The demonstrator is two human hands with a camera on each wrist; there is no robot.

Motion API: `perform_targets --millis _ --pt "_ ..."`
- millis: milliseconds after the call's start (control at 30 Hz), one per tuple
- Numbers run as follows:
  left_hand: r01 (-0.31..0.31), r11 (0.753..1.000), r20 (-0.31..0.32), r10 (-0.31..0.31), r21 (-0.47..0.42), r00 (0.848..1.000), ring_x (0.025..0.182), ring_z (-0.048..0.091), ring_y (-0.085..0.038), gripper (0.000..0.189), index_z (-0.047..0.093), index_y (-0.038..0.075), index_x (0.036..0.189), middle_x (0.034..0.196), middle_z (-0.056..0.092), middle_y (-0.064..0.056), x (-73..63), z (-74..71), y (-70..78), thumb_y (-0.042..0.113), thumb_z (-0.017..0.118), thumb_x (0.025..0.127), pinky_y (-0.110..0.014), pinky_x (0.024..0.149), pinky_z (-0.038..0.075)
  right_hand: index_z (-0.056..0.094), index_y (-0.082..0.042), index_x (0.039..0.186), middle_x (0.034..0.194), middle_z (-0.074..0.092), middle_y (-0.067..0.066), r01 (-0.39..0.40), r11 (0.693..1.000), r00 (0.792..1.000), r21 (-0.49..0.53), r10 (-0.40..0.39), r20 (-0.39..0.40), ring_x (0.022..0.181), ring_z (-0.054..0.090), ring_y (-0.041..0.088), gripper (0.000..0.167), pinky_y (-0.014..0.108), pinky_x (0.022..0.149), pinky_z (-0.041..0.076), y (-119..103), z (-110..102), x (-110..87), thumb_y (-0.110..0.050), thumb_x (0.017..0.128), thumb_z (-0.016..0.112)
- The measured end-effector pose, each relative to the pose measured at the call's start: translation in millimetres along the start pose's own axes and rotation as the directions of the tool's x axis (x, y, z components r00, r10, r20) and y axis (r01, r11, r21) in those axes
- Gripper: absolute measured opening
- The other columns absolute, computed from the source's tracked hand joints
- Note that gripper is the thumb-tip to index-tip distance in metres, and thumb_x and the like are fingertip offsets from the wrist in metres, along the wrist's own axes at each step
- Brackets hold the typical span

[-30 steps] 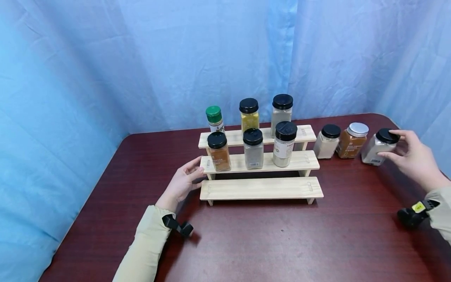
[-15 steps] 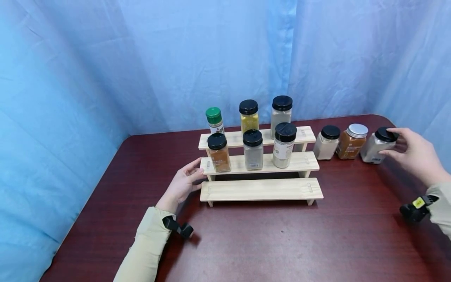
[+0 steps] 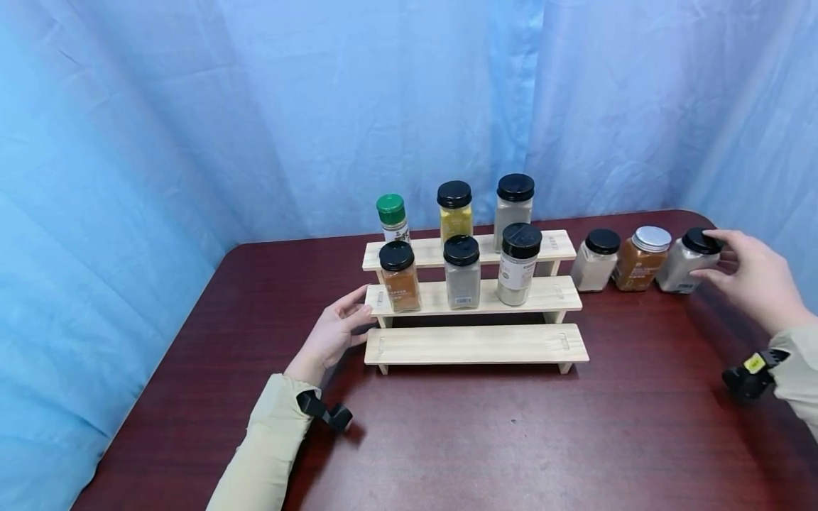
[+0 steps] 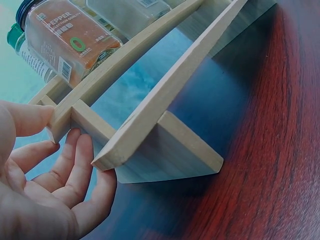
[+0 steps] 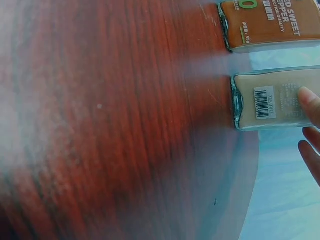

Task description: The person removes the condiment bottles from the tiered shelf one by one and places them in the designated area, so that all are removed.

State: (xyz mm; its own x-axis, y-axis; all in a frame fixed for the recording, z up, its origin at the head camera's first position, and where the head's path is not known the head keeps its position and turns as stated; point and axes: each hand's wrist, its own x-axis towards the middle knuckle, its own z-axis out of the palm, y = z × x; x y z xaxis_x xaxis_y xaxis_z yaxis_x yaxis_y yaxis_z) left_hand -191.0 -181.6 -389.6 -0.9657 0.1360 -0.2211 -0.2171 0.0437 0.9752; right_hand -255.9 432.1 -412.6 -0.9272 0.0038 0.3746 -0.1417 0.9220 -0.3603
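Observation:
My left hand grips the left end of the three-tier wooden spice rack. In the left wrist view the thumb lies on the middle shelf's end, with fingers curled beneath it. Far right, my right hand holds a black-lidded jar of pale powder near its lid, thumb on its front face. That jar stands at the right of a silver-lidded jar of orange-brown powder and another black-lidded pale jar. The right wrist view shows the held jar's barcode label; much of the hand is out of frame there.
The middle shelf bears a pepper jar, a grey jar and a white-labelled shaker. On the top shelf stand a green-capped bottle, a yellow jar and a grey jar. Blue curtains hang behind the dark red table.
My right hand has shifted the held jar slightly back, nearly into line with the two jars beside it. The left hand stays on the rack.

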Motion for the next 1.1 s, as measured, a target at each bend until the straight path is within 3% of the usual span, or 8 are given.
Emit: perform_targets --millis 100,133,367,467,667,833,1100 --pt "0.004 1.000 -0.004 -0.004 0.000 1.000 0.091 0.058 -0.011 0.054 0.030 0.016 0.150 0.102 0.058 0.003 0.0 0.4 0.0 0.016 0.049 0.099 -0.047 0.093 0.045 0.034 0.001 0.143 0.124 0.045 0.038 0.003 1.000 1.000 0.005 -0.003 -0.001 0.097 0.054 0.053 0.074 0.060 0.076 0.041 12 6 3.0 0.001 0.080 0.073" --pt "0.004 1.000 -0.007 -0.004 -0.001 1.000 0.091 0.058 -0.011 0.054 0.030 0.016 0.150 0.102 0.058 0.003 -0.1 0.7 0.2 0.016 0.049 0.099 -0.047 0.093 0.045 0.036 0.000 0.142 0.123 0.047 0.037 0.003 1.000 1.000 -0.014 -0.003 -0.008 0.096 0.055 0.051 0.074 0.057 0.076 0.043 11 6 3.5 0.001 0.079 0.073" --pt "0.003 1.000 -0.014 -0.003 0.009 1.000 0.092 0.058 -0.012 0.054 0.030 0.016 0.150 0.104 0.058 0.002 -1.3 1.6 1.4 0.016 0.049 0.099 -0.050 0.095 0.043 0.039 0.012 0.132 0.115 0.044 0.042 0.010 0.999 1.000 0.037 -0.011 0.016 0.093 0.053 0.057 0.062 0.060 0.078 0.040 -47 -23 -4.9 0.008 0.078 0.070" --pt "0.003 1.000 -0.013 -0.003 0.011 1.000 0.092 0.058 -0.011 0.054 0.030 0.015 0.150 0.103 0.058 0.003 -1.5 1.4 1.5 0.016 0.049 0.099 -0.048 0.094 0.044 0.039 0.013 0.129 0.113 0.045 0.042 0.016 0.999 1.000 0.028 -0.016 0.016 0.092 0.054 0.057 0.060 0.060 0.078 0.040 -59 -28 -7.4 0.009 0.078 0.070" --pt "0.003 1.000 -0.010 -0.003 0.012 1.000 0.091 0.058 -0.011 0.054 0.030 0.015 0.150 0.101 0.058 0.004 -1.7 0.8 0.9 0.016 0.050 0.099 -0.043 0.089 0.047 0.039 0.013 0.129 0.113 0.044 0.042 0.030 0.999 0.999 0.027 -0.031 0.023 0.092 0.052 0.058 0.060 0.061 0.078 0.039 -54 -28 -6.7 0.007 0.078 0.071" --pt "0.002 1.000 -0.009 -0.002 0.014 1.000 0.092 0.058 -0.011 0.054 0.031 0.016 0.150 0.102 0.059 0.003 -0.7 0.5 0.3 0.016 0.050 0.099 -0.047 0.092 0.045 0.037 0.013 0.129 0.113 0.043 0.041 0.047 0.999 0.997 0.014 -0.048 0.053 0.095 0.048 0.057 0.063 0.063 0.080 0.036 -50 -30 -5.2 0.004 0.078 0.073" --pt "0.004 1.000 -0.013 -0.003 0.027 1.000 0.095 0.058 -0.014 0.054 0.031 0.017 0.149 0.104 0.058 0.001 -0.6 0.7 0.7 0.017 0.051 0.099 -0.050 0.096 0.043 0.037 0.013 0.134 0.122 0.041 0.041 0.030 0.999 0.999 0.032 -0.031 0.015 0.105 0.038 0.055 0.068 0.065 0.086 0.030 -58 -44 -5.8 -0.008 0.082 0.073"
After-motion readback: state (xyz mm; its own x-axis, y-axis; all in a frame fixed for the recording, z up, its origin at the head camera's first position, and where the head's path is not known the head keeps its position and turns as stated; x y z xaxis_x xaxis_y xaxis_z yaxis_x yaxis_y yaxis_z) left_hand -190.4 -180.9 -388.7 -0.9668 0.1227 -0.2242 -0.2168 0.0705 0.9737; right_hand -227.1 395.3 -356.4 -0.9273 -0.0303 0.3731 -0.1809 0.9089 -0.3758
